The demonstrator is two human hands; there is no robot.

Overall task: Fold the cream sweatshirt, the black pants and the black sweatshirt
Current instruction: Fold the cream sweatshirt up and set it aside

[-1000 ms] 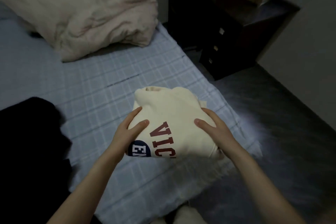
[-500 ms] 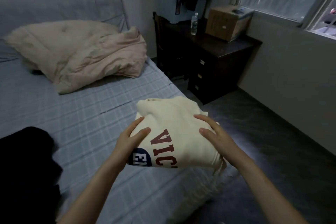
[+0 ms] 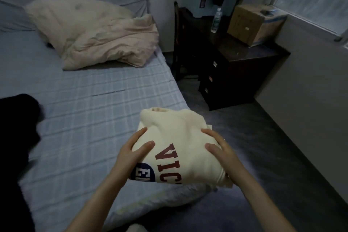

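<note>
With my left hand (image 3: 134, 149) and right hand (image 3: 219, 148) clamped on either side of the folded cream sweatshirt (image 3: 180, 145), it hovers over the bed (image 3: 90, 111) corner; I'd lower it flat, keeping even pressure so the layers don't slip.

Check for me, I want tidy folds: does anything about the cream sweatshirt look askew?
Slightly. The cream sweatshirt, held between left hand and right hand, is folded, but a loose edge sticks out at its far right corner.
</note>
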